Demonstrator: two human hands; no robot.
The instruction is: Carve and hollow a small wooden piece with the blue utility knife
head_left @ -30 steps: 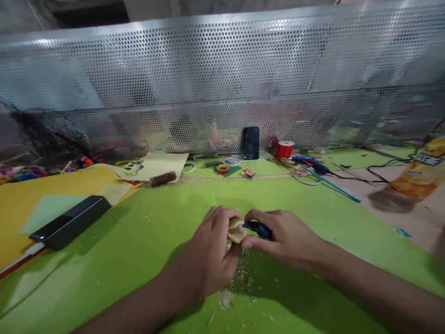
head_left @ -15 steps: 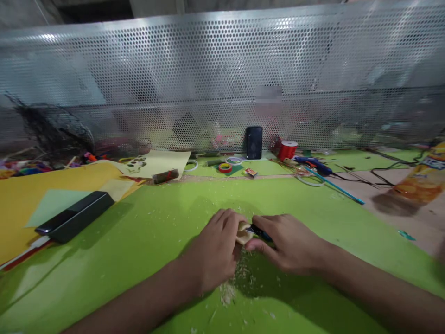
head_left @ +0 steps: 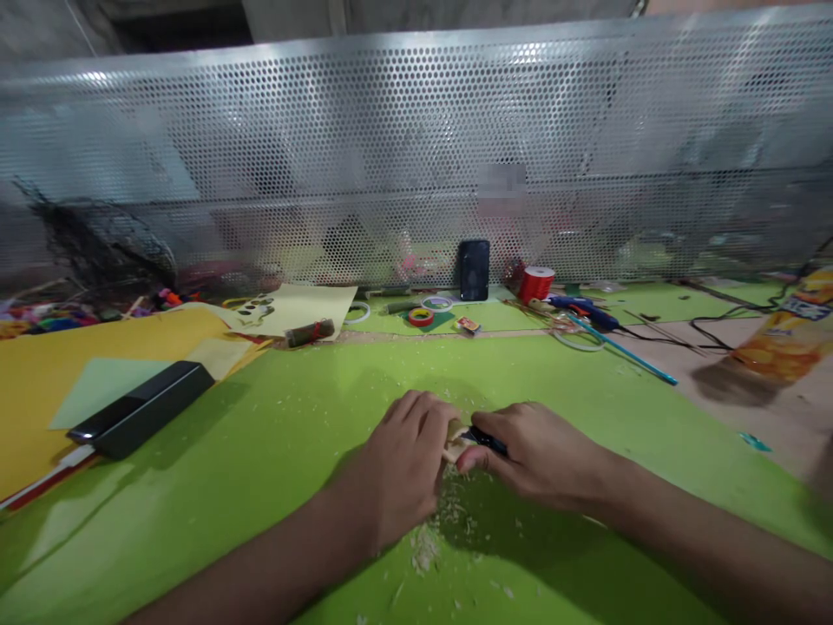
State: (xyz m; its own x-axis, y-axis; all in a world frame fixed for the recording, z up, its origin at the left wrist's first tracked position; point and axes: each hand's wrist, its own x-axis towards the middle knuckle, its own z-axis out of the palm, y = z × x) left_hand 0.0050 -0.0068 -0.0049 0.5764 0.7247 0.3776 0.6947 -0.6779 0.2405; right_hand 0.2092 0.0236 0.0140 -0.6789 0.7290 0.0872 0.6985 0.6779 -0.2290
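Observation:
My left hand is closed around a pale, hollow, wood-like piece, and its open end faces right. My right hand grips a knife with a dark handle. The blade reaches into the mouth of the hollow piece, so its tip is hidden. My right thumb presses against the lower rim of the piece. Light shavings lie on the green sheet beneath my hands. Most of the piece is covered by my left fingers.
A black power bank with a cable lies left on yellow paper. Along the back stand a phone, tape rolls, a red spool and a blue glue gun. An orange drink bottle is right; a perforated metal panel rises behind.
My right thumb has moved slightly left onto the rim of the hollow piece. The piece is tilted a little differently, and the knife remains at its opening.

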